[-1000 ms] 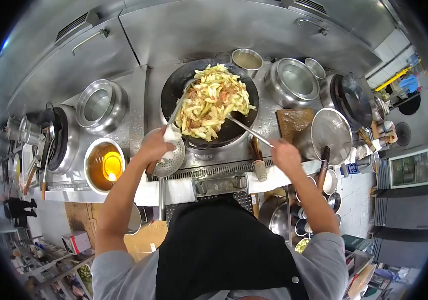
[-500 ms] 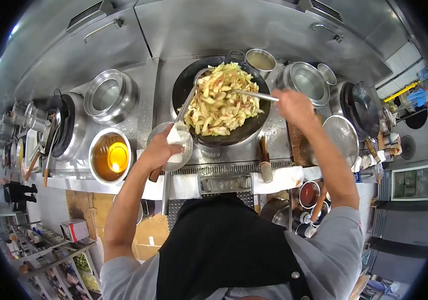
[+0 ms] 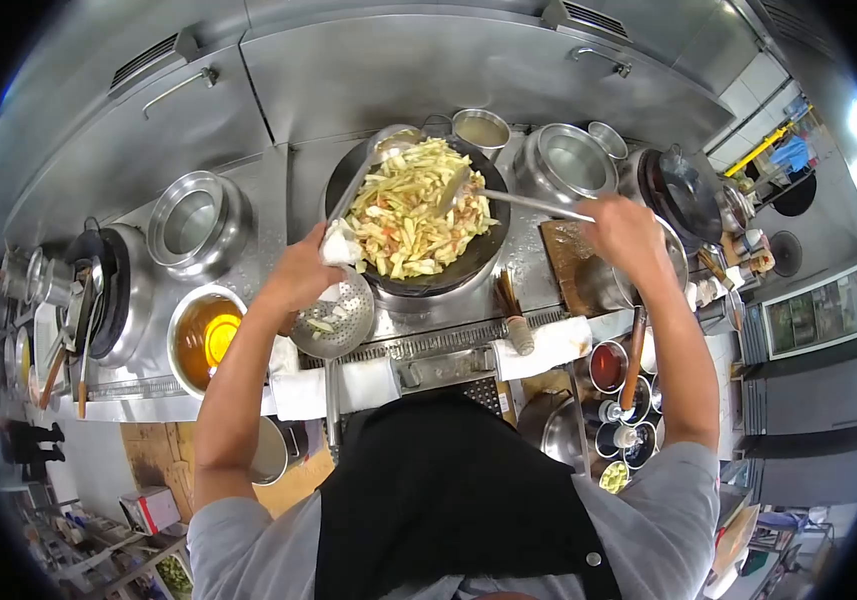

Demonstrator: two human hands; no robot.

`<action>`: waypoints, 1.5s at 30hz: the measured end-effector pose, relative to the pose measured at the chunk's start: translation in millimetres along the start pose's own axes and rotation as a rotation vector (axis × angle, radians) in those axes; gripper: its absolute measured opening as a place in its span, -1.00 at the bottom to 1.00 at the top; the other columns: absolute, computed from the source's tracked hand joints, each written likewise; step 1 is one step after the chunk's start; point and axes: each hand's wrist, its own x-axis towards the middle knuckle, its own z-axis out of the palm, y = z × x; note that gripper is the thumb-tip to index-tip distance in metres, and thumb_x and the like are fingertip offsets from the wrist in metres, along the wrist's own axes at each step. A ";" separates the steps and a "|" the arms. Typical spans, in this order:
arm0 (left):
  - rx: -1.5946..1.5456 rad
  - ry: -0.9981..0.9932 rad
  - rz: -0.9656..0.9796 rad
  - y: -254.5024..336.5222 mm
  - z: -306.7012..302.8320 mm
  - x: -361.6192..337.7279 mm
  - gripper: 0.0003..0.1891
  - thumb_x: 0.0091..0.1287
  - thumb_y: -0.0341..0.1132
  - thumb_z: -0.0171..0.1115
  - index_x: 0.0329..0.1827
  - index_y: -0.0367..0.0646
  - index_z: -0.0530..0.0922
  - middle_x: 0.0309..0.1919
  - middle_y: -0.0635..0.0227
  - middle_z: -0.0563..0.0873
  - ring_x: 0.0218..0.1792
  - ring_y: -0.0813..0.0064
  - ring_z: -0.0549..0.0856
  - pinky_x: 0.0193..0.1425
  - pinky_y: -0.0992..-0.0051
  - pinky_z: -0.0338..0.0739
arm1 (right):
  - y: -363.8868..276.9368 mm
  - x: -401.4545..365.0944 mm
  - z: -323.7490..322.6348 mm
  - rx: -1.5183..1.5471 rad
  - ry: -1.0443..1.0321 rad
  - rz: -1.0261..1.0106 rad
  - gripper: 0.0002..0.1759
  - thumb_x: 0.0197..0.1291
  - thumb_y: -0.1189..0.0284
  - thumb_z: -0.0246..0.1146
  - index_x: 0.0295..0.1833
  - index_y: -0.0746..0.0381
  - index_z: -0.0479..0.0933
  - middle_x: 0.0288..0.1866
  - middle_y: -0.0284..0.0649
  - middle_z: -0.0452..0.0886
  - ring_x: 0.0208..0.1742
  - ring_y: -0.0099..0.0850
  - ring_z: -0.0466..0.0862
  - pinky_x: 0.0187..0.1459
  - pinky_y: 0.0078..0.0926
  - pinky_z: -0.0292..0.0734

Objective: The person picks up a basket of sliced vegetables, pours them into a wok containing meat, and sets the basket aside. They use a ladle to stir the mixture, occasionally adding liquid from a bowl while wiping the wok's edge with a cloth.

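A dark wok point(image 3: 493, 245) on the range holds a heap of pale yellow cut strips point(image 3: 403, 235) with reddish bits. My left hand point(image 3: 298, 275) is closed around the handle of a metal ladle point(image 3: 353, 190), with a white cloth point(image 3: 340, 245) at the grip. The ladle's bowl lies at the wok's far left rim. My right hand point(image 3: 628, 238) grips the long handle of a wok spatula point(image 3: 538, 204), its blade among the strips. Just below my left hand, a perforated skimmer point(image 3: 333, 318) with a few scraps rests on the counter edge.
A bowl of amber oil point(image 3: 188, 335) stands left, near steel pots point(image 3: 233, 225). To the right are another pot point(image 3: 538, 175), a large strainer point(image 3: 676, 262) and a wooden board point(image 3: 560, 255). A bamboo brush point(image 3: 516, 325) and folded towels point(image 3: 553, 350) line the front edge.
The spatula blade has come out into sight at the top right of the heap. The ladle's bowl has moved up to the far rim. My left hand has moved off the skimmer. The view has shifted.
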 end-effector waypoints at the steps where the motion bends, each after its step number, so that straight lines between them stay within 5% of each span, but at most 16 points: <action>1: -0.007 0.040 0.023 -7.1 3.3 10.7 0.03 0.19 -0.18 0.51 0.71 -0.43 0.24 0.30 -0.33 0.70 0.30 -0.18 0.74 0.44 0.15 0.59 | 5.4 -12.6 -0.7 0.024 -0.016 0.040 -0.85 0.31 0.33 0.39 -0.07 0.12 0.75 -0.13 -0.07 0.80 -0.10 0.04 0.83 -0.06 0.07 0.74; 7: 0.104 0.053 0.036 -18.0 4.6 85.4 0.07 0.14 -0.11 0.49 0.68 -0.50 0.25 0.21 -0.34 0.75 0.25 -0.22 0.76 0.37 0.16 0.63 | 51.8 -43.2 16.4 -0.025 -0.133 0.127 -0.85 0.33 0.34 0.39 -0.06 0.10 0.77 -0.11 -0.07 0.78 -0.17 0.03 0.83 -0.10 0.02 0.76; 12: 0.025 -0.314 -0.276 33.4 -14.1 92.8 0.03 0.14 -0.21 0.53 0.72 -0.35 0.29 0.05 -0.06 0.84 -0.04 0.12 0.84 0.02 0.24 0.74 | 83.7 -20.5 98.6 0.115 -0.206 0.065 -0.84 0.33 0.32 0.41 -0.03 0.08 0.73 -0.18 -0.04 0.76 -0.14 0.05 0.83 -0.10 0.03 0.74; 15: -0.230 -0.305 -0.214 -25.0 24.3 104.3 0.01 0.15 -0.29 0.54 0.73 -0.25 0.31 -0.05 0.13 0.83 -0.21 0.36 0.80 -0.23 0.30 0.70 | 80.5 -0.4 202.4 0.307 -0.133 0.051 -0.82 0.35 0.30 0.40 0.01 0.06 0.70 -0.16 -0.04 0.76 -0.15 0.07 0.82 -0.09 0.04 0.73; 17: -0.299 -0.251 -0.144 -35.6 37.7 98.9 -0.14 0.20 -0.32 0.53 0.64 -0.23 0.45 -0.10 0.21 0.83 -0.30 0.40 0.77 -0.38 0.33 0.64 | 61.9 13.5 254.6 0.405 -0.090 0.056 -0.81 0.36 0.30 0.40 0.03 0.06 0.69 -0.14 -0.04 0.76 -0.15 0.08 0.81 -0.10 0.05 0.74; 20: -0.622 -0.293 -0.376 -37.6 42.0 83.5 -0.56 0.28 -0.33 0.50 0.23 -0.22 0.70 -0.17 0.35 0.82 -0.34 0.52 0.76 -0.42 0.46 0.59 | 25.8 35.5 284.7 0.514 -0.043 0.089 -0.80 0.38 0.29 0.39 0.06 0.05 0.67 -0.10 -0.05 0.76 -0.16 0.09 0.81 -0.12 0.07 0.75; 21: -0.622 -0.289 -0.377 -34.3 40.8 76.6 -0.56 0.28 -0.33 0.50 0.23 -0.22 0.70 -0.17 0.35 0.82 -0.34 0.52 0.76 -0.42 0.46 0.59 | 18.4 40.3 286.6 0.528 -0.040 0.116 -0.79 0.39 0.29 0.39 0.07 0.05 0.67 -0.08 -0.06 0.76 -0.16 0.09 0.81 -0.14 0.07 0.75; 28: -0.570 -0.208 -0.400 -8.5 28.0 24.8 -0.58 0.30 -0.31 0.49 0.20 -0.24 0.72 -0.19 0.34 0.84 -0.32 0.53 0.78 -0.44 0.44 0.59 | 20.7 66.6 208.1 0.287 -0.071 0.002 -0.78 0.38 0.29 0.39 0.09 0.02 0.69 -0.05 -0.11 0.76 -0.10 0.03 0.85 -0.09 0.05 0.80; 31: -0.528 -0.140 -0.348 -15.9 16.9 8.2 -0.48 0.26 -0.29 0.51 0.29 -0.26 0.68 -0.15 0.30 0.85 -0.28 0.47 0.79 -0.43 0.41 0.61 | 14.9 63.3 156.0 0.226 -0.024 0.005 -0.78 0.38 0.29 0.39 0.09 0.03 0.69 -0.02 -0.10 0.77 -0.11 0.03 0.85 -0.08 0.06 0.80; 33: -0.508 -0.175 -0.135 -26.2 7.0 9.9 -0.29 0.22 -0.28 0.53 0.47 -0.30 0.57 -0.12 0.26 0.85 -0.27 0.42 0.79 -0.41 0.38 0.63 | 9.6 62.5 129.9 0.209 0.001 -0.015 -0.78 0.39 0.30 0.38 0.10 0.04 0.68 -0.01 -0.10 0.76 -0.09 0.02 0.85 -0.07 0.05 0.79; 35: -0.449 -0.143 -0.128 -15.8 -8.0 0.7 -0.10 0.19 -0.30 0.52 0.65 -0.31 0.40 -0.06 0.18 0.85 -0.26 0.36 0.80 -0.39 0.36 0.66 | 1.4 60.3 91.1 0.166 0.046 -0.009 -0.79 0.38 0.30 0.38 0.08 0.05 0.69 -0.03 -0.10 0.76 -0.06 0.00 0.85 -0.06 0.06 0.79; 37: -0.319 -0.099 -0.077 -6.0 -19.5 -3.4 -0.05 0.22 -0.32 0.51 0.74 -0.16 0.33 0.13 0.14 0.83 0.02 0.35 0.79 -0.05 0.32 0.71 | -5.4 58.7 60.1 0.133 0.023 0.005 -0.79 0.37 0.30 0.39 0.07 0.05 0.71 -0.02 -0.09 0.77 -0.04 0.01 0.84 -0.03 0.05 0.78; 38: -0.310 -0.160 -0.186 18.4 -35.3 -13.2 0.03 0.20 -0.32 0.52 0.80 -0.10 0.25 0.16 0.11 0.83 0.02 0.32 0.79 -0.06 0.33 0.71 | -8.0 55.2 45.9 0.118 0.026 0.007 -0.77 0.36 0.32 0.41 0.09 0.04 0.74 -0.01 -0.09 0.78 -0.03 0.03 0.83 -0.01 0.05 0.78; 42: -0.275 -0.123 -0.057 17.2 -42.4 -23.0 0.03 0.19 -0.31 0.53 0.80 -0.10 0.25 0.16 0.07 0.82 0.03 0.34 0.77 -0.10 0.34 0.72 | -16.0 33.1 17.1 0.071 0.049 0.020 -0.75 0.32 0.35 0.44 0.09 0.02 0.80 -0.03 -0.10 0.79 -0.04 0.01 0.83 0.01 0.00 0.78; 44: -0.184 -0.099 -0.002 23.4 -49.4 -29.0 0.02 0.16 -0.36 0.52 0.75 -0.31 0.25 0.20 -0.11 0.82 0.16 0.03 0.80 0.36 0.23 0.59 | -18.0 25.3 13.8 0.057 0.039 0.048 -0.76 0.32 0.35 0.44 0.08 0.02 0.80 -0.05 -0.11 0.78 -0.05 -0.01 0.84 0.00 -0.01 0.78; 45: -0.180 -0.109 0.007 18.1 -45.3 -26.7 0.02 0.16 -0.36 0.52 0.75 -0.31 0.25 0.20 -0.11 0.82 0.16 0.03 0.80 0.36 0.23 0.59 | -17.8 19.7 17.1 0.063 0.029 0.019 -0.77 0.31 0.34 0.44 0.07 0.02 0.81 -0.06 -0.13 0.78 -0.07 -0.01 0.84 -0.02 -0.02 0.78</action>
